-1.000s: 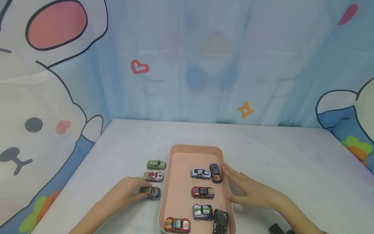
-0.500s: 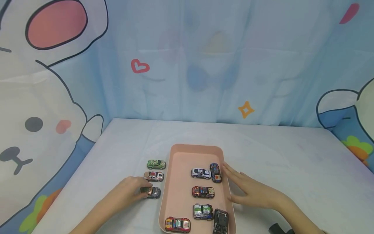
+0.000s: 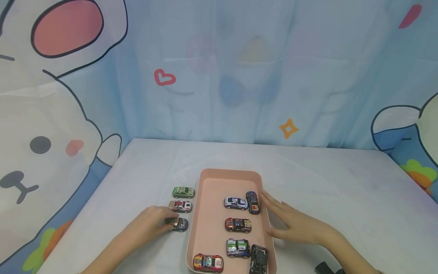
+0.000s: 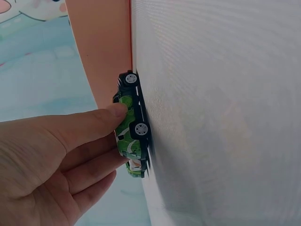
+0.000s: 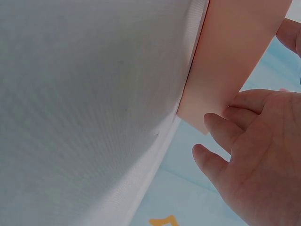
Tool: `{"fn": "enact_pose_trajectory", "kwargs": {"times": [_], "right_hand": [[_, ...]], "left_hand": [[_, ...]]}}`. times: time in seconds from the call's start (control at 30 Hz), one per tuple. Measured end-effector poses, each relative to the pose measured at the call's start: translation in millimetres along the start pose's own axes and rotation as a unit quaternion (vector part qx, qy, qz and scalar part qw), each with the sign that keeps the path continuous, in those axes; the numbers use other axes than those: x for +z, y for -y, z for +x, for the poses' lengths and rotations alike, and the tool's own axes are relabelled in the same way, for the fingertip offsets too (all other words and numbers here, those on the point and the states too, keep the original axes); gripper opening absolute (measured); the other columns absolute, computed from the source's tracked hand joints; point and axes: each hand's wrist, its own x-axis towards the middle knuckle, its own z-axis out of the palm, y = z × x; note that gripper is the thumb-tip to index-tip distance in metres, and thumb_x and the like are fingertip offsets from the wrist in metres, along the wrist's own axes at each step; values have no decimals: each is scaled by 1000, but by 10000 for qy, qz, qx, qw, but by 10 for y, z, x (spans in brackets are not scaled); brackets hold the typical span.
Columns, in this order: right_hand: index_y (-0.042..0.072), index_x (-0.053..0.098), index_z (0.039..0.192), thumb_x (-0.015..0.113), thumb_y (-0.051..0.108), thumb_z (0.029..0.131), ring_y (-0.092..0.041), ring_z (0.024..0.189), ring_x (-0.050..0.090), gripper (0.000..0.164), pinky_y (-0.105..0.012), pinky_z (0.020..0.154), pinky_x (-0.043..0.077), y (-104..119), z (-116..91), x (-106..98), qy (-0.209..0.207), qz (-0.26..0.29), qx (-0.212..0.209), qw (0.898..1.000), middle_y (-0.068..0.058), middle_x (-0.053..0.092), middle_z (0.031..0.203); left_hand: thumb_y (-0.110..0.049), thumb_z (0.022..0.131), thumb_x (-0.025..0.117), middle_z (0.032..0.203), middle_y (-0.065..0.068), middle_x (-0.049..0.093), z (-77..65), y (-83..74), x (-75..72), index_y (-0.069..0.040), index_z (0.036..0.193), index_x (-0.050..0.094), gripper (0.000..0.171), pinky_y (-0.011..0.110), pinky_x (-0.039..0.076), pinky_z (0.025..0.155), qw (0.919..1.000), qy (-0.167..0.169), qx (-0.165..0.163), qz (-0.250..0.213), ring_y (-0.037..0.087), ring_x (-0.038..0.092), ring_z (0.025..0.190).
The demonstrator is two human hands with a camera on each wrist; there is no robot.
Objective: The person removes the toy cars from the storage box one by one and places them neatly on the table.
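My left hand (image 3: pixel 148 224) pinches a dark toy car (image 3: pixel 180 224) between thumb and fingers. In the left wrist view this toy car (image 4: pixel 126 129) shows green patches on its side and white wheels. It stands on the table, left of the pink tray (image 3: pixel 212 213). Behind it, outside the tray, are a white-and-red toy car (image 3: pixel 181 206) and a green toy car (image 3: pixel 183 192). My right hand (image 3: pixel 297 222) rests with its fingers spread against the tray's right side. The right wrist view shows that hand (image 5: pixel 263 150) at the tray's outer wall (image 5: pixel 230 56).
Inside the tray lie several toy cars: a white one (image 3: pixel 235 203), a blue one (image 3: pixel 253 202), a red-and-black one (image 3: pixel 238 225), a green-and-silver one (image 3: pixel 237 248), a black one (image 3: pixel 258 259) and a red-and-yellow one (image 3: pixel 208 263). A black object (image 3: pixel 324 268) is at the lower right.
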Motion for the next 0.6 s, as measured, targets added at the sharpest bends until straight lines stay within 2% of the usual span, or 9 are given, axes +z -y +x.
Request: {"fn": "enact_pose_trajectory", "kwargs": {"times": [0.13,0.4,0.6], "right_hand": [[5,17,149,57,47,89,-42,132,24,83,-64,104,12,-2,-1,1,-1,5,11,10000,-13,11,154],[5,17,149,57,47,89,-41,133,24,83,-63,104,12,-13,4,7,-12,17,25,10000,-13,11,154],[5,17,149,57,46,90,-42,132,24,82,-63,104,13,-22,6,10,-21,8,-6,10000,-13,11,154]], "left_hand": [[-5,72,78,90,7,70,4,-8,1,-2,93,71,22,34,54,75,10000,42,-45,-54,20,66,85],[-8,72,78,93,8,70,8,-43,-18,-2,94,71,24,36,53,78,9999,-82,-39,109,23,66,89],[-12,76,76,99,6,69,-41,-138,-160,-5,100,70,25,37,52,82,9998,-206,-17,79,22,64,95]]}}
